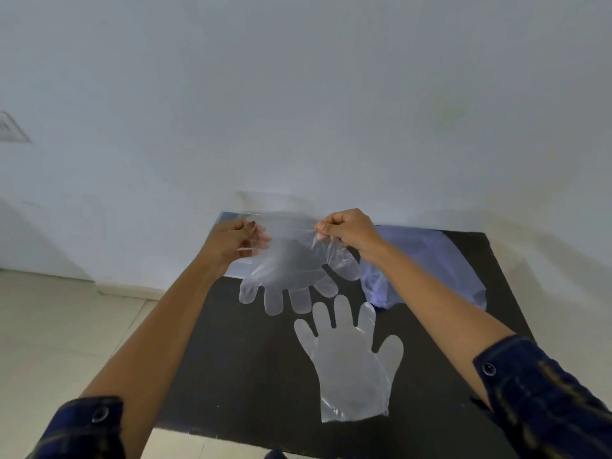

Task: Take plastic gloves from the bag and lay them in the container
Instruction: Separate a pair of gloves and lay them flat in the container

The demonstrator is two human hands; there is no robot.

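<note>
Both hands pinch a raised clear glove.

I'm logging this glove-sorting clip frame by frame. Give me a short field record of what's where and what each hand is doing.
surface: black table
left hand: pinching one side of the cuff of the held glove
right hand: pinching the other side of the cuff
held glove: clear plastic, raised above the table, fingers hanging down
flat glove: lying on the table, fingers pointing away from the person
bag: bluish plastic, at the table's far right
container: clear, behind the held glove, hard to make out
</note>
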